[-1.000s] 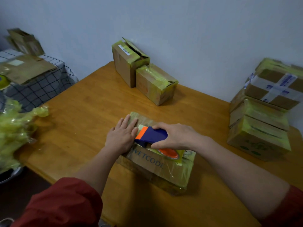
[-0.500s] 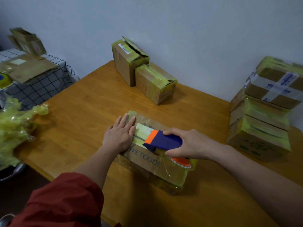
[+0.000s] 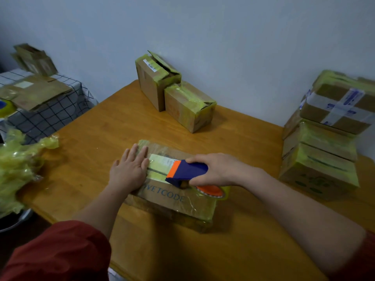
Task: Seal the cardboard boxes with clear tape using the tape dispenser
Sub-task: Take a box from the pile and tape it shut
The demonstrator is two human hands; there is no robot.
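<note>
A flat cardboard box (image 3: 174, 199) printed with blue letters lies on the wooden table (image 3: 97, 142) in front of me, wrapped in yellowish clear tape. My left hand (image 3: 129, 169) presses flat on the box's left end, fingers straight. My right hand (image 3: 219, 169) grips the blue and orange tape dispenser (image 3: 186, 172), which rests on the box top near its right end. The tape roll (image 3: 213, 190) with its orange hub sits under my right hand at the box's right edge.
Two taped boxes (image 3: 174, 92) stand at the back by the wall. A stack of taped boxes (image 3: 328, 134) fills the right side. Crumpled yellowish tape (image 3: 18, 169) lies at the left edge. A checked-cloth side table (image 3: 46, 114) holds flattened cardboard.
My right hand has drawn the dispenser rightward along the box top, from beside my left hand to the right end. My left hand stays pressed on the left end.
</note>
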